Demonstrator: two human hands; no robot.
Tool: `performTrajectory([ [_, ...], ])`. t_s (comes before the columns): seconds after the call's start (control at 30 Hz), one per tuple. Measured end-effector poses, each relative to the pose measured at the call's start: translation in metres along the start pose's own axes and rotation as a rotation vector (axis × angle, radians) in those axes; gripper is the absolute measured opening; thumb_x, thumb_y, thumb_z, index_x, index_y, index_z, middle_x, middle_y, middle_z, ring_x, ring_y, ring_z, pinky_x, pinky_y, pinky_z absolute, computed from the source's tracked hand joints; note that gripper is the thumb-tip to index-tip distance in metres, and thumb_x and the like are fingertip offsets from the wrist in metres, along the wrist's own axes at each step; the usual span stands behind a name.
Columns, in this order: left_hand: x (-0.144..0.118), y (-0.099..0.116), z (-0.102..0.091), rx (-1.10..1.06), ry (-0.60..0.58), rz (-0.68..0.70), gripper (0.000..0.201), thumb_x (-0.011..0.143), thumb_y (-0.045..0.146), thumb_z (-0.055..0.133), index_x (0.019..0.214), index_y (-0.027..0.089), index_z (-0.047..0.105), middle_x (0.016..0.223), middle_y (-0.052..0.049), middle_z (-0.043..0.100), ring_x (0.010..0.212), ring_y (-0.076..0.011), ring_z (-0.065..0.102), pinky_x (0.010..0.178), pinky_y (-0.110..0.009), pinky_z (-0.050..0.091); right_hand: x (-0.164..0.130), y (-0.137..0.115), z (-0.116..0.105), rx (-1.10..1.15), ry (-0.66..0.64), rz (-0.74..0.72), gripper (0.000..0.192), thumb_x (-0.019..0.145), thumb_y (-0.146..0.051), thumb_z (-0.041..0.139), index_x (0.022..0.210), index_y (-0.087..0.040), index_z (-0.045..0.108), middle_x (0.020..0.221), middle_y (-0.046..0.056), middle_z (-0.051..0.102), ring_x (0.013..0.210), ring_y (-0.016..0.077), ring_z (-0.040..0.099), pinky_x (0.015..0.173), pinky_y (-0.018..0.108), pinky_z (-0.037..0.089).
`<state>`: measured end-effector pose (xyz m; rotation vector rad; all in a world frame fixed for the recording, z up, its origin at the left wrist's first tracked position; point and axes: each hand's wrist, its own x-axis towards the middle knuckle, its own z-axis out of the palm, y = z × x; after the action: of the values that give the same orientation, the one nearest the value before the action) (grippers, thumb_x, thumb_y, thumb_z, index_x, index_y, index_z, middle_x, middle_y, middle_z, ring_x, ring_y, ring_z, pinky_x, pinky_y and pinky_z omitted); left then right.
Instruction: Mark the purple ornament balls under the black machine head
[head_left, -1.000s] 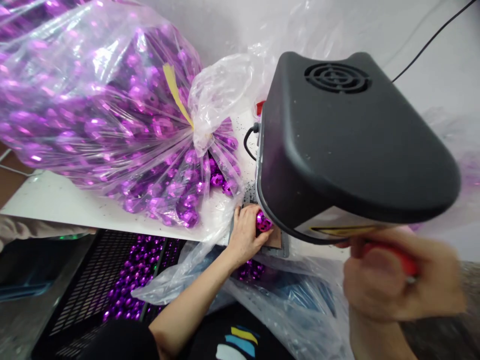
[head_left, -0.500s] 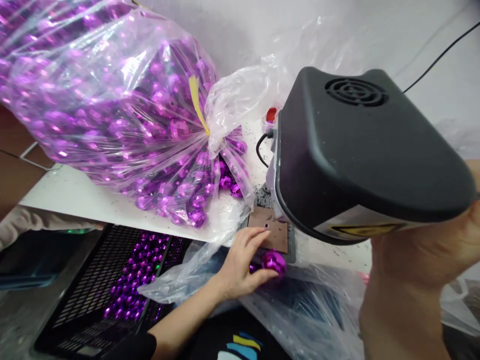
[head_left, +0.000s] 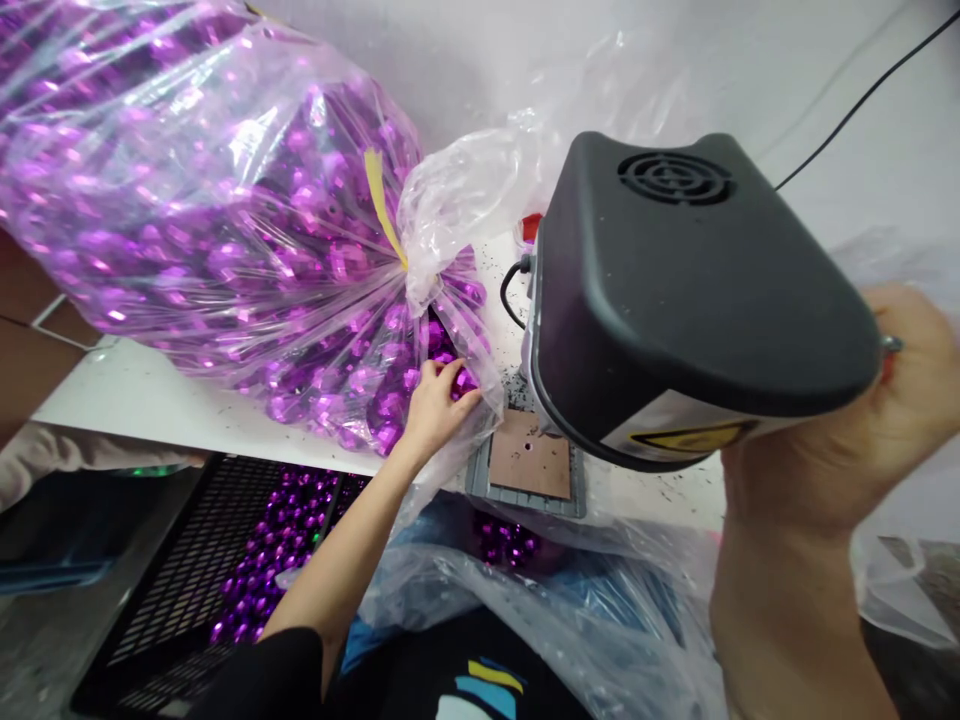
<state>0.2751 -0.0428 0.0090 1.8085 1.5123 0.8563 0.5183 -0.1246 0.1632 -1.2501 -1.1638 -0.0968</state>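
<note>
My left hand (head_left: 441, 402) reaches into the torn opening of a clear plastic bag (head_left: 247, 250) full of shiny purple faceted balls (head_left: 388, 408). Its thumb and fingers are apart beside the balls there, and no ball shows lifted between them. To the right stands a bench machine with a black housing (head_left: 697, 290) and a yellow warning label. My right hand (head_left: 892, 420) is wrapped around a lever at its right side; the housing hides most of the lever and some fingers. Below the machine's head lies a brown plate (head_left: 529, 455) with a small hole, on a grey base (head_left: 574, 495).
A black crate (head_left: 165, 590) with purple balls stands below the table's left side. Clear plastic sheeting (head_left: 622, 600) hangs over my lap, with more purple balls (head_left: 506, 540) below the base. Dark specks dot the white table (head_left: 660, 495). A black cable (head_left: 840, 125) runs along the wall.
My left hand has let go of a purple ball near the plate's front edge and moved up and left to the bag's opening. My right hand stays at the machine.
</note>
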Motion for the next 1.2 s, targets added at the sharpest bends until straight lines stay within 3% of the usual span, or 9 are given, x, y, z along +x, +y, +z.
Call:
performTrajectory([
  [0.07, -0.019, 0.003, -0.013, -0.381, -0.081, -0.138, 0.046, 0.080, 0.043, 0.075, 0.119, 0.021, 0.066, 0.113, -0.008, 0.060, 0.086, -0.0193, 0.063, 0.073, -0.031, 0.055, 0.003, 0.003, 0.001, 0.000, 0.001, 0.023, 0.051, 0.088, -0.059, 0.059, 0.075, -0.010, 0.056, 0.061, -0.002, 0.035, 0.064, 0.0011, 0.035, 0.060, 0.018, 0.029],
  [0.17, -0.046, 0.010, -0.022, -0.950, -0.328, -0.341, 0.045, 0.083, 0.047, 0.073, 0.119, 0.021, 0.062, 0.102, -0.006, 0.066, 0.078, -0.0168, 0.065, 0.065, -0.028, 0.055, 0.008, 0.010, 0.005, -0.039, -0.018, 0.039, 0.044, 0.091, -0.049, 0.059, 0.074, -0.009, 0.053, 0.061, -0.003, 0.036, 0.062, -0.0003, 0.035, 0.062, 0.020, 0.028],
  [0.3, -0.066, 0.019, -0.009, -1.151, -0.474, -0.405, 0.042, 0.082, 0.047, 0.075, 0.111, 0.019, 0.062, 0.095, -0.008, 0.070, 0.078, -0.0192, 0.070, 0.063, -0.027, 0.055, 0.012, 0.013, 0.010, -0.053, -0.004, 0.027, 0.043, 0.092, -0.045, 0.057, 0.070, -0.009, 0.047, 0.061, -0.004, 0.031, 0.060, -0.0003, 0.030, 0.062, 0.021, 0.025],
  [0.43, -0.067, 0.022, 0.012, -0.978, -0.418, -0.325, 0.052, 0.080, 0.053, 0.078, 0.114, 0.017, 0.062, 0.101, -0.008, 0.071, 0.085, -0.0198, 0.070, 0.068, -0.028, 0.055, 0.012, 0.009, 0.010, -0.038, -0.007, 0.041, 0.039, 0.091, -0.042, 0.058, 0.072, -0.009, 0.051, 0.062, -0.002, 0.036, 0.061, 0.0007, 0.035, 0.061, 0.020, 0.026],
  [0.53, -0.066, 0.020, 0.027, -0.781, -0.290, -0.181, 0.057, 0.079, 0.054, 0.078, 0.119, 0.017, 0.064, 0.116, -0.009, 0.070, 0.106, -0.0234, 0.067, 0.092, -0.034, 0.054, 0.012, 0.007, 0.010, -0.031, 0.005, 0.047, 0.037, 0.090, -0.039, 0.060, 0.071, -0.008, 0.052, 0.063, -0.001, 0.037, 0.064, 0.0006, 0.037, 0.058, 0.016, 0.025],
  [0.63, -0.065, 0.016, 0.042, -0.625, -0.244, -0.048, 0.056, 0.083, 0.048, 0.075, 0.127, 0.018, 0.062, 0.126, -0.009, 0.069, 0.118, -0.0261, 0.063, 0.108, -0.041, 0.047, 0.012, 0.006, 0.010, -0.018, 0.006, 0.053, 0.037, 0.089, -0.038, 0.061, 0.071, -0.008, 0.053, 0.064, -0.001, 0.038, 0.066, 0.0005, 0.038, 0.058, 0.014, 0.026],
  [0.83, -0.068, 0.009, 0.063, -0.374, -0.167, 0.134, 0.054, 0.088, 0.040, 0.071, 0.137, 0.022, 0.058, 0.134, -0.012, 0.066, 0.124, -0.0303, 0.060, 0.111, -0.049, 0.044, 0.011, 0.006, 0.011, -0.030, 0.004, 0.015, 0.042, 0.091, -0.045, 0.059, 0.072, -0.008, 0.054, 0.063, -0.001, 0.036, 0.066, 0.0003, 0.036, 0.057, 0.013, 0.025],
  [1.07, -0.074, 0.012, 0.072, -0.042, -0.145, 0.363, 0.044, 0.093, 0.032, 0.065, 0.133, 0.019, 0.056, 0.131, -0.014, 0.066, 0.125, -0.0307, 0.058, 0.112, -0.053, 0.040, 0.012, 0.006, 0.008, -0.010, -0.013, 0.019, 0.051, 0.089, -0.056, 0.059, 0.072, -0.007, 0.054, 0.063, -0.001, 0.034, 0.067, 0.0003, 0.034, 0.058, 0.014, 0.024],
  [1.2, -0.075, 0.019, 0.074, 0.038, -0.176, 0.400, 0.038, 0.095, 0.030, 0.059, 0.132, 0.018, 0.056, 0.134, -0.015, 0.064, 0.130, -0.0297, 0.055, 0.120, -0.056, 0.031, 0.010, 0.004, 0.009, -0.043, -0.018, 0.020, 0.050, 0.091, -0.054, 0.056, 0.072, -0.008, 0.052, 0.063, -0.001, 0.034, 0.066, -0.0003, 0.034, 0.058, 0.013, 0.024],
])
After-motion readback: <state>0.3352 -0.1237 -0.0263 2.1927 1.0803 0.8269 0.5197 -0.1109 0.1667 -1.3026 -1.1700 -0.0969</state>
